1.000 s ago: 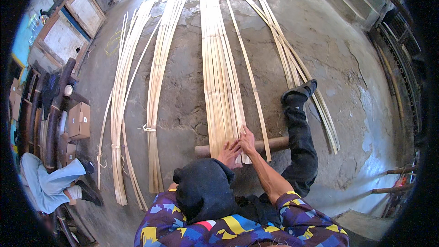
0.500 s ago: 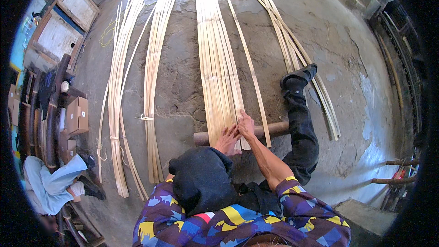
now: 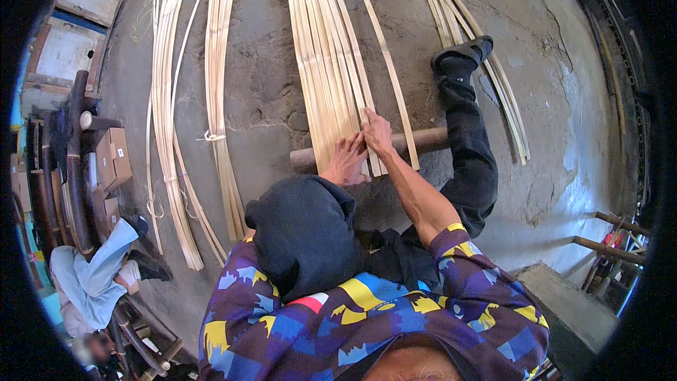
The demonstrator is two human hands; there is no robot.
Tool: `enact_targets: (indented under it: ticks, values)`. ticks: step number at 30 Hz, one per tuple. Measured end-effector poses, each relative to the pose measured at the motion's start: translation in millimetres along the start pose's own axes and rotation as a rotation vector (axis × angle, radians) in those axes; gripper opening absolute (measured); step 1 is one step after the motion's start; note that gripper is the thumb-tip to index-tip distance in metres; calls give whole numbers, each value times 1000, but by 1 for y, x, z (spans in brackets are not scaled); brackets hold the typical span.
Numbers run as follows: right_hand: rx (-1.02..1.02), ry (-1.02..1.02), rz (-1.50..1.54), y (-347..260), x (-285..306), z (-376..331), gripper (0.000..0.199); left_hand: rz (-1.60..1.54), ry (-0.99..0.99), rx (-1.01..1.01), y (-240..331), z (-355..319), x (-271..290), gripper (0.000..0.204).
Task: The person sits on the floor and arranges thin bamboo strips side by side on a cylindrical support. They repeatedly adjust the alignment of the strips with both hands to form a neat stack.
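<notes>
Slats point(image 3: 328, 63): long, narrow, flat strips, pale straw in colour, laid side by side as a sheet. Position: resting across the pole point(image 3: 431, 139), near ends projecting slightly past it on the person's side; far ends run out of view. Faint darker bands cross the strips. Thin dark lines separate neighbours, and a wider gap shows toward the right edge. Visible near ends are blunt and slightly staggered; the left hand point(image 3: 347, 160) covers others.

Left hand: laid over the slats at the pole, fingers extended and close together. Right hand point(image 3: 377, 132): at the right-edge slats above the pole, fingers bent; cannot tell whether they are clamped on a strip.

Single slat point(image 3: 384, 39): lies across the pole, right of the sheet and apart from it. Two tied bundles point(image 3: 220, 49) lie left of the pole; loose slats point(image 3: 509, 106) lie to its right.
</notes>
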State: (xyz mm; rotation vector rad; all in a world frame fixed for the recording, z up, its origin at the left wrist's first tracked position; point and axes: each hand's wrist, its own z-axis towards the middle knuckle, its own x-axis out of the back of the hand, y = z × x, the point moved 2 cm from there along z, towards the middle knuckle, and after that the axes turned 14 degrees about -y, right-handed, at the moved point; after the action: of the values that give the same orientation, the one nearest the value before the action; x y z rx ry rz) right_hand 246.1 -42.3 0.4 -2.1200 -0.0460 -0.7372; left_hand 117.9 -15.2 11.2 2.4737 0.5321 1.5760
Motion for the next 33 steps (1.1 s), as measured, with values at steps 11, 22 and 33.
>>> enact_targets:
  ticks: [11,22,33]
  values:
    - [-103,-76,-60,-13,6,-2,45,-61,-12,-13,0,-5,-1,91]
    - [94,24,189,-6,15,2,47,-217,95,184,15,9,-2,99]
    - [105,116,84,-42,29,-20,42,-178,96,178,16,12,-7,97]
